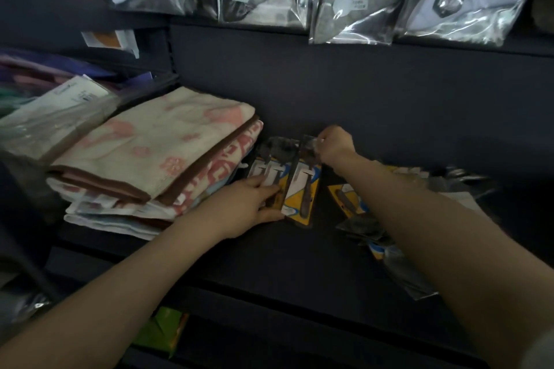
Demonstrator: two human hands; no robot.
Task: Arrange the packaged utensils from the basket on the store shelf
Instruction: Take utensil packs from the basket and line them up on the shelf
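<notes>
Packaged utensils on yellow and white cards lie on the dark store shelf. My right hand pinches the top end of one utensil pack, which stands tilted on its edge. My left hand holds the near end of that pack and rests on a second utensil pack lying flat beside it. More utensil packs lie loose to the right, partly hidden by my right forearm. The basket is not in view.
A stack of folded towels lies directly left of the packs. Plastic-wrapped goods hang above the shelf's back wall. A wrapped item lies behind the towels. A green package shows on the lower level.
</notes>
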